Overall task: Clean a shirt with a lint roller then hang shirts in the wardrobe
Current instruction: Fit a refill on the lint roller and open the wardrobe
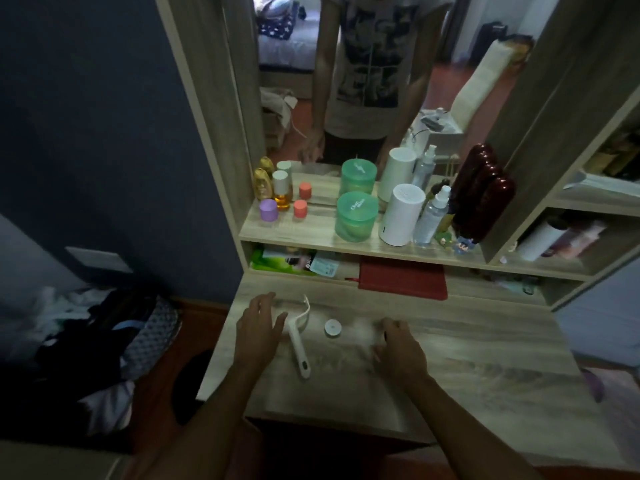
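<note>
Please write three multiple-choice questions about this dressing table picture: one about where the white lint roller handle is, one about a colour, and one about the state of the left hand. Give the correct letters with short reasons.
1. Where does the lint roller handle lie?
A. on the table top between the two hands
B. on the shelf beside the mirror
C. on the floor

2. What colour is the round tub on the shelf?
A. red
B. green
C. black

3. In what state is the left hand?
A. closed around a bottle
B. open, holding nothing
C. out of view

Answers:
1 A: it rests on the wood table top, left hand on one side, right hand on the other.
2 B: its lid and body look green.
3 B: the fingers are spread beside the handle, gripping nothing.
</note>
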Demonstrator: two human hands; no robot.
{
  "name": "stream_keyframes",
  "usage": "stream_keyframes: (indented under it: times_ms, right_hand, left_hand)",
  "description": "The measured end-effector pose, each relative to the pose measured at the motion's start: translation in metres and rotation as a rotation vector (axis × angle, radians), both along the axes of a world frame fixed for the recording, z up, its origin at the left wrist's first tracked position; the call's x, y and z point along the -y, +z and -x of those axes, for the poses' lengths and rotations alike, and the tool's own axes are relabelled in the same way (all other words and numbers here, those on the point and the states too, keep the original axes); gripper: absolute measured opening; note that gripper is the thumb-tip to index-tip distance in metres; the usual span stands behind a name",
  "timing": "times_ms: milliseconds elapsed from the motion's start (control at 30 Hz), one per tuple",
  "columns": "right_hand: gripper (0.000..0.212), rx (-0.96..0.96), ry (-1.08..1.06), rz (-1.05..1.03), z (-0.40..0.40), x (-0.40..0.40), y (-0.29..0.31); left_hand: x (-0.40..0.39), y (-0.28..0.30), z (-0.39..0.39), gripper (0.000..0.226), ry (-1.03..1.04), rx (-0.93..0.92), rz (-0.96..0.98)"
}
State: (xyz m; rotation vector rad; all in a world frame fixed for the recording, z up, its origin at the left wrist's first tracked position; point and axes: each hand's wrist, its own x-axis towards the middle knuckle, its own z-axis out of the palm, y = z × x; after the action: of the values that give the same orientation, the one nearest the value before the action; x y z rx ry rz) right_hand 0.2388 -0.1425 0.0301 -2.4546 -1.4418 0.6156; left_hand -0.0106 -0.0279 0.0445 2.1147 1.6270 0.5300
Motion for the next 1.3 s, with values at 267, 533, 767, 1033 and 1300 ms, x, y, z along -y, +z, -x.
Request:
stream_keyframes:
  times_ms: [267, 533, 767, 1033, 1300]
  right_hand:
    - [0.026, -0.527, -0.205, -0.265, 0.012, -0.037, 0.015]
    - [0.044, -1.56, -0.683, -0.285, 0.037, -0.072, 0.041]
    - [0.031, -1.691, -0.727, -0.279, 0.05, -0.085, 0.056]
    - [0.026, -1.739, -0.55, -0.302, 0.064, -0.087, 0.094]
    - [0.01, -1.524, -0.356, -0.469, 0.088, -0.097, 0.128]
  left_hand:
    - [-0.01, -0.007, 0.025, 0.035, 0.075, 0.047, 0.073]
    - [-0.004, -0.048, 0.033, 0.049, 0.056, -0.14, 0.307]
    - [-0.004, -0.061, 0.023, 0.039, 0.159, -0.029, 0.224]
    - [-0.008, 0.045, -0.008, 0.029, 0.155, 0.62, 0.034]
    - [-0.011, 0.11, -0.013, 0.018, 0.092, 0.947, 0.21]
